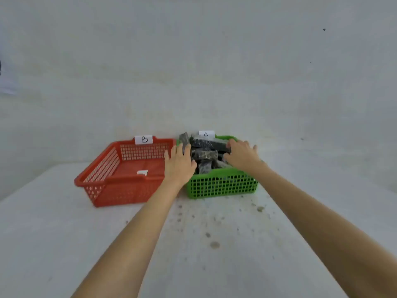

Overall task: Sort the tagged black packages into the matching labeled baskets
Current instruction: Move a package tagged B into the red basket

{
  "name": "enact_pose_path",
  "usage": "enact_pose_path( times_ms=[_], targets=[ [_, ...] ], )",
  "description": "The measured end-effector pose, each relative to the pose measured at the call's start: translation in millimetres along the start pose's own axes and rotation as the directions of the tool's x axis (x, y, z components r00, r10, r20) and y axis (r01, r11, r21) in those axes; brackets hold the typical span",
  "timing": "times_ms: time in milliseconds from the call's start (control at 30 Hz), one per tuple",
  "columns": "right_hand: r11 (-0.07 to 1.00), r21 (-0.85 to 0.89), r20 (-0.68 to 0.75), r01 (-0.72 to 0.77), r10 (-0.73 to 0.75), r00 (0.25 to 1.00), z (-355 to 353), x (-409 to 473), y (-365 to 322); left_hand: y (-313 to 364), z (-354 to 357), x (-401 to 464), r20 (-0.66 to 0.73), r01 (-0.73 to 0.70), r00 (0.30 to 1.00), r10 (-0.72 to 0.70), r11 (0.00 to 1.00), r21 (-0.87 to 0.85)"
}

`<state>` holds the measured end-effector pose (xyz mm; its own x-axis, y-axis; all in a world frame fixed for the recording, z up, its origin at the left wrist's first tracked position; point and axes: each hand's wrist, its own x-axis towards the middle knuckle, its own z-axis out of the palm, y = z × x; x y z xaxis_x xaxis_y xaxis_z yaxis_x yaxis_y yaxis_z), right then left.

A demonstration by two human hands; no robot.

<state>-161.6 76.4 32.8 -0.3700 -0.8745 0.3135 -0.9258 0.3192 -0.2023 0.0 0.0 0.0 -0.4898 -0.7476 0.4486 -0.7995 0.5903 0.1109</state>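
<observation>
Both hands, left (179,163) and right (241,154), rest spread-fingered on packages (206,154) in green basket (221,186).

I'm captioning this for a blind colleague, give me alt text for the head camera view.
Both hands, left hand and right hand, rest on black packages heaped in a green basket. Beside it, a red basket labeled B holds only a small white tag.

White table (64,244) under both hands, surface worn, greyish. Cluster of dark stains (214,244) on tabletop nearer the camera than left hand (179,166) and right hand (241,157). Small brownish chip (260,209) below right hand. Plain pale wall (193,61) beyond hands. Tiny dark speck (324,29) on wall, high above and right of right hand. Dark shape (0,67) at frame edge, far left of left hand, too cropped to identify.
</observation>
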Motion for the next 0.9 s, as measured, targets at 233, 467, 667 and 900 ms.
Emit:
enact_pose_path(
  times_ms=[233, 467, 667, 900],
  targets=[
    [0.98, 0.191, 0.115, 0.047, -0.07, 0.991, 48, 47, -2, -6, 37, 42, 0.035, -0.033, 0.999, 0.038, 0.991, -0.133],
    [0.834, 0.548, 0.053, 0.07, -0.117, 0.992, 41, 72, -1, -15, 27, 64, 0.103, 0.028, 0.994, 0.032, 0.846, -0.533],
    [0.191, 0.978, 0.057, -0.077, 0.107, 0.993, 19, 65, -5, -14, 14, 61, 0.157, 0.156, 0.987, -0.015, 0.255, -0.954],
    [0.176, 0.976, 0.148, -0.126, -0.116, 0.982, 9, 53, -10, -19, 6, 66, 0.105, 0.155, 0.972, -0.21, 0.234, -0.96]
  ],
)
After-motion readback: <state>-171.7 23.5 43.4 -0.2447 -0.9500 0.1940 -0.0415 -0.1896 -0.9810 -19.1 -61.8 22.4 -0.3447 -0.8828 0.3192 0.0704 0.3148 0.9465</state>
